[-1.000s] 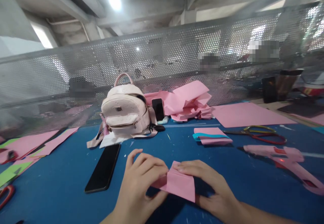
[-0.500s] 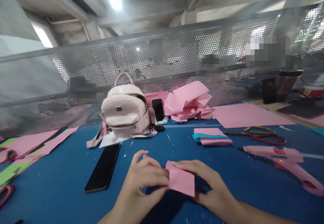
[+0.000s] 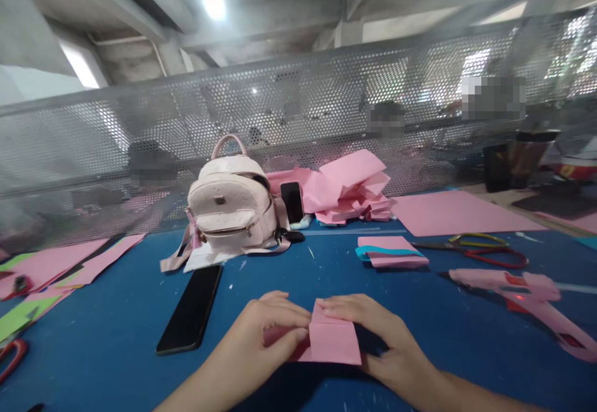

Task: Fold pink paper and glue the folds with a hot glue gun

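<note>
A small folded piece of pink paper is held between both hands just above the blue table. My left hand pinches its left part between thumb and fingers. On the other side, my right hand grips the right part, fingers on the top edge and thumb low behind it. A crease runs across the upper part of the paper. Beyond the hands lies a folded pink piece with a blue strip. To the right rest scissors and a pink glue gun with a small red light.
A black phone lies left of my hands. Behind stand a pale backpack, another phone and crumpled pink paper. Pink and green sheets lie at left near a red scissors handle. A perforated metal screen borders the table.
My left hand has turned and its fingers have closed over the left part of the pink paper. The paper has turned, showing more of its left side. The right hand stays nearly in place.
</note>
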`<act>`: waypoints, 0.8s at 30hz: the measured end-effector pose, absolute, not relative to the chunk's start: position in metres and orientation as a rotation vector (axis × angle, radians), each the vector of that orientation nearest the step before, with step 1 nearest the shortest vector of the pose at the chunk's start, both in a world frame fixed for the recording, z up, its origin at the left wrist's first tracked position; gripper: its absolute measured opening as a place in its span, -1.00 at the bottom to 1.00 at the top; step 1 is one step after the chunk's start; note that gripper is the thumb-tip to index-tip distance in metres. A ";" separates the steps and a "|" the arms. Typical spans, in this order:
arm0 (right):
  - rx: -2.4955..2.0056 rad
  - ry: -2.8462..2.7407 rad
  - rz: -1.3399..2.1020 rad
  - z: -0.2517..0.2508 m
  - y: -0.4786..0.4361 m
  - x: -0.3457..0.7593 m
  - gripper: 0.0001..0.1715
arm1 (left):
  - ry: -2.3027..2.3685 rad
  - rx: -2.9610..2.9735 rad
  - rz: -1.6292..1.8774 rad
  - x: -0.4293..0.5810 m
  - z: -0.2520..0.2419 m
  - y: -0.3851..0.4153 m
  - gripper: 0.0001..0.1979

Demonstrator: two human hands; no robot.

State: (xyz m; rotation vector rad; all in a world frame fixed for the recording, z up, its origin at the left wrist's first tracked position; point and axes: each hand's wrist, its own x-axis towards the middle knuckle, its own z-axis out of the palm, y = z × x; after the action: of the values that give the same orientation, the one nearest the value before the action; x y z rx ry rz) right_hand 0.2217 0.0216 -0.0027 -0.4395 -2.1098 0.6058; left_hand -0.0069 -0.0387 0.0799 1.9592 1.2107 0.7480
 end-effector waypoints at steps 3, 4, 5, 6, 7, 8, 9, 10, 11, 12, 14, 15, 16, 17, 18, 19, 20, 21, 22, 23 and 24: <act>-0.374 -2.192 0.513 -0.004 0.023 0.224 -0.44 | 1.209 1.953 0.766 -0.007 0.080 -0.037 -0.67; -0.343 -2.228 0.474 -0.003 0.023 0.225 -0.44 | 1.204 1.934 0.783 -0.007 0.078 -0.037 -0.69; -0.310 -2.263 0.431 -0.003 0.023 0.226 -0.44 | 1.205 1.906 0.803 -0.008 0.076 -0.037 -0.72; -0.282 -2.298 0.389 -0.001 0.023 0.226 -0.45 | 1.214 1.869 0.823 -0.008 0.073 -0.036 -0.72; -0.260 -2.330 0.350 0.000 0.022 0.226 -0.45 | 1.227 1.831 0.837 -0.008 0.071 -0.036 -0.71; -0.249 -2.362 0.317 0.001 0.021 0.226 -0.44 | 1.241 1.796 0.843 -0.008 0.068 -0.036 -0.69; -0.250 -2.387 0.290 0.003 0.020 0.226 -0.41 | 1.251 1.767 0.842 -0.008 0.066 -0.036 -0.68; -0.257 -2.417 0.272 0.004 0.020 0.226 -0.37 | 1.256 1.744 0.839 -0.008 0.064 -0.035 -0.69; -0.270 -2.447 0.264 0.006 0.019 0.225 -0.32 | 1.254 1.730 0.838 -0.009 0.063 -0.035 -0.71; -0.279 -2.475 0.267 0.007 0.018 0.224 -0.27 | 1.246 1.724 0.843 -0.009 0.063 -0.035 -0.74; -0.281 -2.522 0.298 0.009 0.017 0.223 -0.21 | 1.231 1.727 0.874 -0.008 0.064 -0.034 -0.80; -0.270 -2.537 0.322 0.011 0.017 0.222 -0.19 | 1.227 1.735 0.892 -0.008 0.065 -0.034 -0.80; -0.257 -2.544 0.350 0.012 0.016 0.222 -0.18 | 1.225 1.744 0.904 -0.008 0.066 -0.034 -0.79; -0.251 -2.537 0.381 0.013 0.015 0.222 -0.19 | 1.223 1.752 0.909 -0.007 0.067 -0.034 -0.77; -0.252 -2.521 0.414 0.013 0.014 0.222 -0.20 | 1.221 1.759 0.904 -0.007 0.068 -0.035 -0.77; -0.265 -2.495 0.444 0.013 0.013 0.221 -0.21 | 1.218 1.766 0.893 -0.006 0.068 -0.036 -0.77; -0.284 -2.469 0.473 0.013 0.012 0.221 -0.21 | 1.217 1.778 0.883 -0.006 0.068 -0.037 -0.79; -0.308 -2.442 0.497 0.012 0.011 0.221 -0.21 | 1.221 1.794 0.877 -0.005 0.069 -0.038 -0.80; -0.327 -2.412 0.512 0.010 0.010 0.221 -0.21 | 1.234 1.814 0.877 -0.005 0.069 -0.039 -0.82; -0.340 -2.387 0.525 0.009 0.009 0.220 -0.22 | 1.249 1.840 0.884 -0.005 0.069 -0.040 -0.84; -0.350 -2.361 0.539 0.007 0.008 0.221 -0.26 | 1.266 1.869 0.903 -0.005 0.069 -0.042 -0.86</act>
State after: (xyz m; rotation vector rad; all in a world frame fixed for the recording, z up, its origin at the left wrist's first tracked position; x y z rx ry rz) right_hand 0.2205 0.0084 0.0069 -0.3496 -2.3606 0.5389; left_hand -0.0051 -0.0415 0.0690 1.8686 1.2656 0.9031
